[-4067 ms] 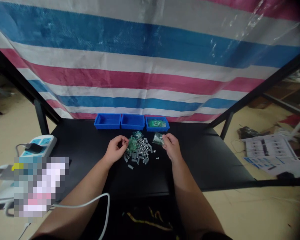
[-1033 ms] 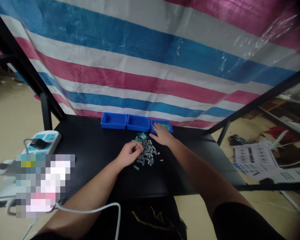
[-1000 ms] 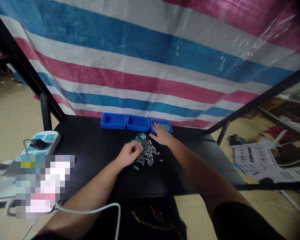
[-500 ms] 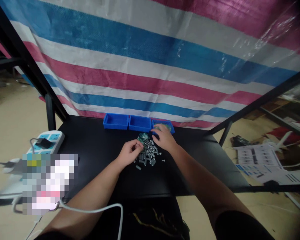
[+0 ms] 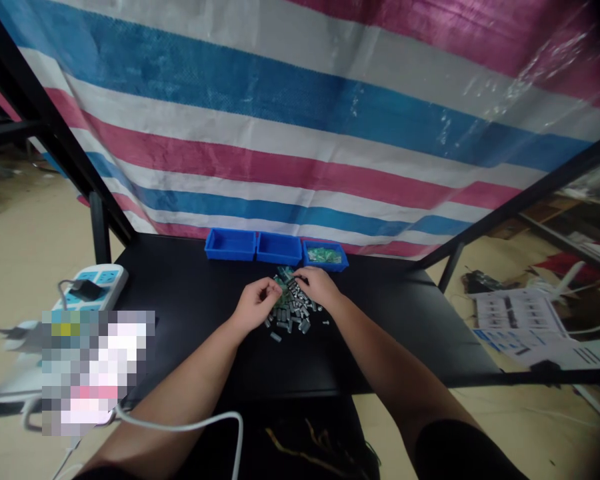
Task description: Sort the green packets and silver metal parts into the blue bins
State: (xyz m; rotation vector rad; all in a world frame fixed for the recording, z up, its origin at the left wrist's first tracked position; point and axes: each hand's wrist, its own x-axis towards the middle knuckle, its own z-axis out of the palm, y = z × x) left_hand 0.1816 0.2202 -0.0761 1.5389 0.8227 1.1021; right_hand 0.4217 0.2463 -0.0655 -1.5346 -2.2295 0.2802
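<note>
- Since the frame half a second ago, the right hand has drawn back from the right-hand blue tray to the far side of the heap; the left hand has stayed near the heap's left edge.
- The right hand has its thumb and fingers curled beside the green-tinted packets; whether it grips one, I cannot tell.
- The left hand is half curled, thumb close to the fingertips; whether anything is pinched there, I cannot tell.
- The packets lie on the worktop between the hands, touching the small grey metal pieces that spread nearer the person.
- A small screw lies just right of them.
- More packets lie inside the right-hand tray, which stands in a row with the middle blue tray and the left-hand blue tray.
</note>
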